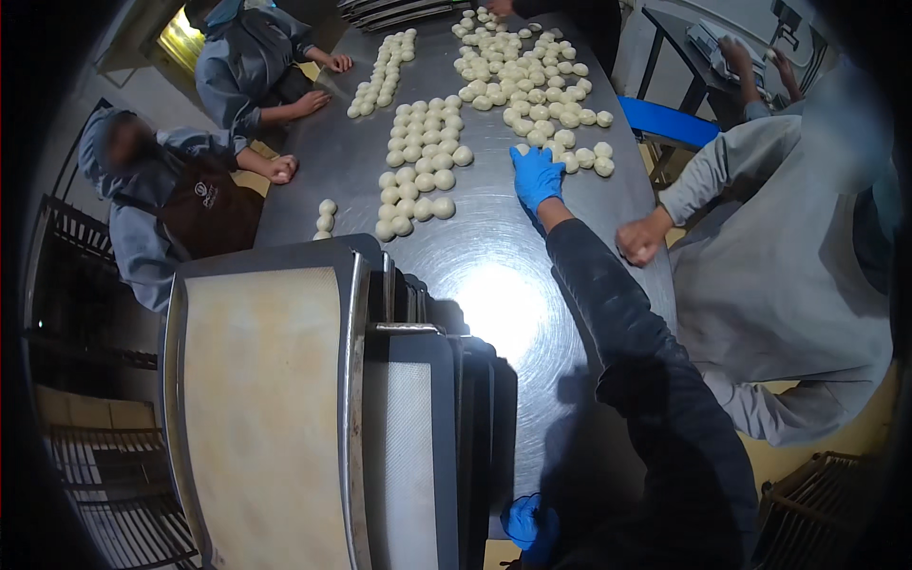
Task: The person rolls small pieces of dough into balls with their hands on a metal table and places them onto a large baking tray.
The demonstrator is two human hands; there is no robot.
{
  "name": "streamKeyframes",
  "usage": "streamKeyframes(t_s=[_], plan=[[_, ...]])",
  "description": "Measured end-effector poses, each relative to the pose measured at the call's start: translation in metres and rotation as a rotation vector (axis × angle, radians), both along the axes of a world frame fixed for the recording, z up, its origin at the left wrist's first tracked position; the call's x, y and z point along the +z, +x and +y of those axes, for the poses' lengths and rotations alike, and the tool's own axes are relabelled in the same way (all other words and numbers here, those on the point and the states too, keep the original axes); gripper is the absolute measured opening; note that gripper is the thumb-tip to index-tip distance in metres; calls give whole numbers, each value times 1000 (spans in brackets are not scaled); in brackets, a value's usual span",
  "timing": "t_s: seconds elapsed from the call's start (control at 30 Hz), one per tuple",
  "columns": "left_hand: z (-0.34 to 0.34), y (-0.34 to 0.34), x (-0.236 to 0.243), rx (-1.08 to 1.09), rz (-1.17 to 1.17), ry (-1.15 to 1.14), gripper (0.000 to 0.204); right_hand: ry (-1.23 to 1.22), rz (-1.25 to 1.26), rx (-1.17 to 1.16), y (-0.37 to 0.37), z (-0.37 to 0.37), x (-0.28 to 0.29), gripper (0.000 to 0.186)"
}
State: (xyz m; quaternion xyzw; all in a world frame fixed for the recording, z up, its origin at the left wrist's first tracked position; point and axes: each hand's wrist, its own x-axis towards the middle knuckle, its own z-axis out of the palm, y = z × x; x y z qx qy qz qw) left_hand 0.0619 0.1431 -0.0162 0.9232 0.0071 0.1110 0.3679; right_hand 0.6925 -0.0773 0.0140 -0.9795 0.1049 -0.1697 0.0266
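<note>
My right hand (538, 179), in a blue glove, reaches far across the steel table to the near end of a large group of pale dough balls (532, 85). Its fingers curl around a dough ball (522, 149), part of which shows between thumb and fingers. More balls lie just beyond and to the right of the glove. Low in the picture, close to my body, is my left hand (528, 522), also blue-gloved. It is beside the tray stack, and its fingers are too dark and hidden to make out.
Lined baking trays (261, 408) stand stacked at the near left. Dough balls in rows (418, 157) lie mid-table, with a short row (325, 218) at left. Co-workers stand on both sides; one person's fist (644, 237) rests at the right edge. More trays (399, 11) sit at the far end.
</note>
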Motion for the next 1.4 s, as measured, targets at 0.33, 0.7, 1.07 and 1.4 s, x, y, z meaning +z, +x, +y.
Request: streamKeyframes(t_s=[0.33, 0.7, 1.07, 1.4], plan=[[3, 8, -1, -31, -15, -62, 37, 330, -276, 214, -20, -20, -5, 12], [-12, 30, 35, -7, -38, -55, 18, 2319, -167, 286, -276, 38, 45, 17], [-54, 101, 37, 101, 352, -1142, 44, 1711, -19, 368, -530, 23, 49, 10], [6, 52, 26, -35, 199, -317, 43, 303, -113, 217, -587, -39, -12, 34]])
